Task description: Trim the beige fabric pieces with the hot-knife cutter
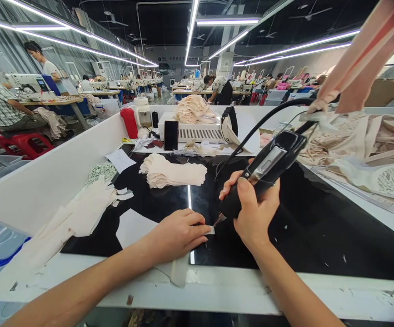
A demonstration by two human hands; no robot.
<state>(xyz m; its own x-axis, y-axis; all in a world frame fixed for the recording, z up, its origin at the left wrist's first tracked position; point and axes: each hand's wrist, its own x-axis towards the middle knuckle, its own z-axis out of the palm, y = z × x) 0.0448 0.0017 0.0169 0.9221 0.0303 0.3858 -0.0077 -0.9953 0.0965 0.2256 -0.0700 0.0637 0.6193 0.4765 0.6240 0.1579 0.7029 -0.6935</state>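
My right hand point(258, 213) is wrapped round a black corded electric cutter point(265, 163), tilted with its thin metal tip pointing down and left. That tip meets the end of a small pale fabric strip point(211, 230) on the black board point(306, 227). My left hand point(179, 231) lies palm down with its fingers stretched out, pressing the strip against the board. Most of the strip is hidden under these fingers. Beneath the left wrist a white sheet point(133, 227) and a pale fabric piece point(179, 270) stick out.
A stack of cream fabric pieces point(172, 170) lies ahead, with more cream fabric point(91, 204) at left. A phone point(171, 135) leans on a white box point(197, 132). Beige garments point(363, 141) are heaped at right. The cutter's cord point(268, 116) arches overhead. A low white wall point(53, 186) edges the left side.
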